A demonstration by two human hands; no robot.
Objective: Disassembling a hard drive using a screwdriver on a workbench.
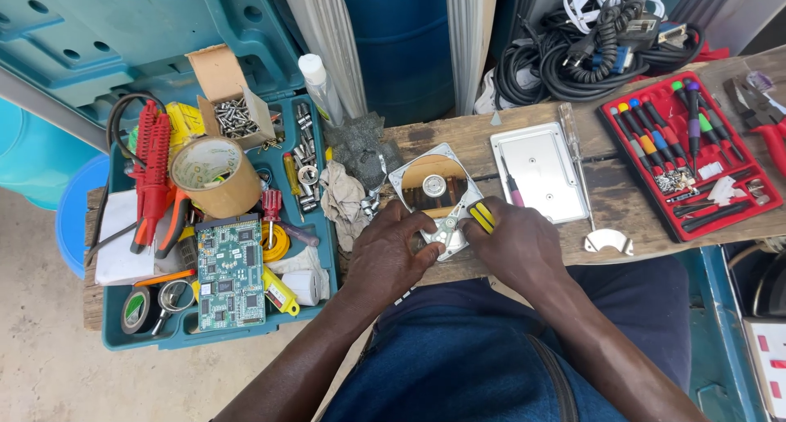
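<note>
The left hand (391, 250) rests its fingers on the near edge of an opened hard drive (434, 194), pressing on the metal part at its near corner. The right hand (517, 240) is closed around a screwdriver with a yellow-and-black handle (482, 216), its tip down at that same corner; the two hands nearly touch. The drive lies on a worn wooden plank (630, 213), shiny disc facing up. Just right of it lies a flat metal cover plate (540, 172), with a long thin screwdriver (575, 164) beside it. Farther right sits a red tray of small screwdrivers (692, 156). Left of the drive lies a crumpled rag (344, 201), then a teal toolbox tray (315, 287) holding a green circuit board (230, 273), a roll of brown tape (216, 175) and a cardboard box of screws (233, 115).
</note>
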